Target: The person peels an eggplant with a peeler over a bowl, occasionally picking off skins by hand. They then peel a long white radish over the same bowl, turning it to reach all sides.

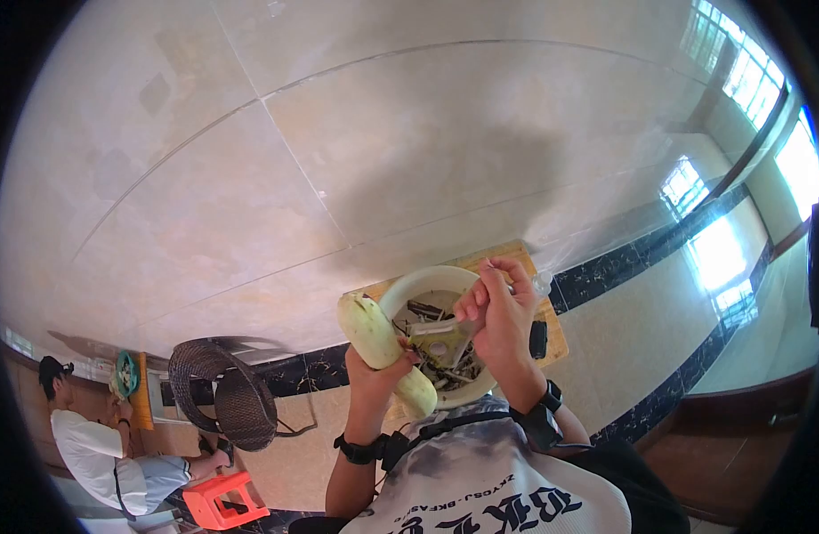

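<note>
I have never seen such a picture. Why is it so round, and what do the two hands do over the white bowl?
No machine is here: a person wears one wide-angle camera on the head, looking down, so the picture bends. The left hand holds a long pale green gourd; the right hand holds what looks like a peeler, above a white bowl of scraps that stands on a wooden board on the tiled floor. Another person sits at the lower left.

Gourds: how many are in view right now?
1. The pale green gourd is gripped in the left hand, beside the white bowl of peelings. The right hand holds a peeler over the bowl. Others may be hidden behind the hands or body.
</note>
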`<state>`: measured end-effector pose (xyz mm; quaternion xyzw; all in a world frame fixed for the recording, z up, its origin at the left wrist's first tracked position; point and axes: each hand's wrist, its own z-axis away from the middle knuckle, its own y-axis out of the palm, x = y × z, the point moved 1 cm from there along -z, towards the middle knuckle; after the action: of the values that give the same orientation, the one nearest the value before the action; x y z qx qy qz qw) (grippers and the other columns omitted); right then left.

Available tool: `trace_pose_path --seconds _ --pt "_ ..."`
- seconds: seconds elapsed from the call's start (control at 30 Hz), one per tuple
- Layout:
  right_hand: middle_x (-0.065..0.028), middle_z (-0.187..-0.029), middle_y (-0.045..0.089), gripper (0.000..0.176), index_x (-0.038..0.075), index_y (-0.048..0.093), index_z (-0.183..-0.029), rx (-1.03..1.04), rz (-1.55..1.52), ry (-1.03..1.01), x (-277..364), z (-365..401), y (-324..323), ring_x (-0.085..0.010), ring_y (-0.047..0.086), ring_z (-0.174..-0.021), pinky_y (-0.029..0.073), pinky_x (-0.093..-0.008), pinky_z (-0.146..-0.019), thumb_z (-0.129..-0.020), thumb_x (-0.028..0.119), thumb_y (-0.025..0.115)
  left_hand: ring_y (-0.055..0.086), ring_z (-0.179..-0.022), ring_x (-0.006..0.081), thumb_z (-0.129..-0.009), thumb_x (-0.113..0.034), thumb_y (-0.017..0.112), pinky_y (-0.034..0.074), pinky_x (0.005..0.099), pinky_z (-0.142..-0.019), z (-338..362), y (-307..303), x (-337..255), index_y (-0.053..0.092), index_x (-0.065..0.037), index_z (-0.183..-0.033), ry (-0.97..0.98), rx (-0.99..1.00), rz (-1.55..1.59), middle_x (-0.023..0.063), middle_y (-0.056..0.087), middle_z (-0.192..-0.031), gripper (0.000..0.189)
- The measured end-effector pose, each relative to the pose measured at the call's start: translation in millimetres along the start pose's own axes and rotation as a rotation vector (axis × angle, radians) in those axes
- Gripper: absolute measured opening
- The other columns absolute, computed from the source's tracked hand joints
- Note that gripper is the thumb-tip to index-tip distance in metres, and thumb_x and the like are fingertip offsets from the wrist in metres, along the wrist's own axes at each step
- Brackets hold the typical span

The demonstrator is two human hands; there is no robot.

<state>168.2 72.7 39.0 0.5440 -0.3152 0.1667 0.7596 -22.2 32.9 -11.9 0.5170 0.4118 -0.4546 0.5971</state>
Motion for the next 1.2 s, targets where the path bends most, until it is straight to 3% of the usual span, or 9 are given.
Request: trace_pose_path --seconds 0.1,0.4,0.6,0.77,1.0,1.2 --pt "-0.0022 -0.064 0.047 0.012 0.005 0.054 -0.108 -0.005 -0.009 0.033 -0.8 -0.3 0.4 -0.0153 0.047 -0.052 0.046 -0.0358 -0.05 -0.101 0.011 0.062 0.072 -0.076 0.0203 -0.072 0.009 0.074 0.059 0.033 -0.072 -2.4 -2.5 12.6 0.064 0.003 -0.102 0.071 -0.01 -0.019 0.0101 0.07 -0.089 0.033" --pt "-0.0021 -0.065 0.047 0.013 0.005 0.053 -0.107 -0.014 -0.009 0.032 -4.9 -3.9 -6.0 -0.0155 0.048 -0.051 0.046 -0.0357 -0.05 -0.101 0.011 0.063 0.071 -0.075 0.019 -0.072 0.007 0.073 0.059 0.0322 -0.071 3.1 -3.8 2.0 0.064 0.002 -0.102 0.024 0.045 -0.087 0.0106 0.071 -0.091 0.032" --pt "-0.0024 -0.064 0.047 0.011 0.003 0.052 -0.106 0.049 0.093 -0.045 0.4 11.3 9.7 -0.0137 0.049 -0.051 0.047 -0.0333 -0.05 -0.103 0.01 0.06 0.069 -0.085 0.0151 -0.07 0.003 0.077 0.057 0.0305 -0.076 4.5 7.2 0.4 0.063 0.001 -0.108 0.075 -0.089 -0.226 0.0072 0.07 -0.095 0.041" --pt "-0.0023 -0.063 0.048 0.008 0.005 0.052 -0.108 0.194 0.275 -0.191 -3.5 32.8 16.0 -0.0132 0.049 -0.05 0.047 -0.0329 -0.05 -0.103 0.007 0.058 0.067 -0.084 0.0156 -0.067 0.001 0.075 0.055 0.0308 -0.076 1.7 5.5 18.2 0.062 0.002 -0.109 0.068 -0.19 -0.121 0.0072 0.069 -0.096 0.044" --pt "-0.003 -0.066 0.055 0.008 0.0 0.054 -0.108 0.235 0.256 -0.233 -8.2 43.5 17.4 -0.0093 0.054 -0.054 0.046 -0.0276 -0.051 -0.103 0.004 0.058 0.066 -0.085 0.015 -0.068 0.002 0.073 0.054 0.0297 -0.077 5.9 17.2 19.0 0.062 0.003 -0.108 0.14 -0.328 -0.066 0.007 0.068 -0.097 0.041" --pt "-0.0023 -0.063 0.048 0.009 0.001 0.053 -0.107 0.111 0.16 -0.175 4.7 32.8 17.8 -0.0124 0.05 -0.052 0.048 -0.0309 -0.051 -0.104 0.008 0.058 0.067 -0.085 0.0144 -0.072 0.002 0.074 0.055 0.03 -0.077 9.1 9.7 6.0 0.063 0.002 -0.105 0.07 -0.197 -0.114 0.0064 0.069 -0.096 0.035"
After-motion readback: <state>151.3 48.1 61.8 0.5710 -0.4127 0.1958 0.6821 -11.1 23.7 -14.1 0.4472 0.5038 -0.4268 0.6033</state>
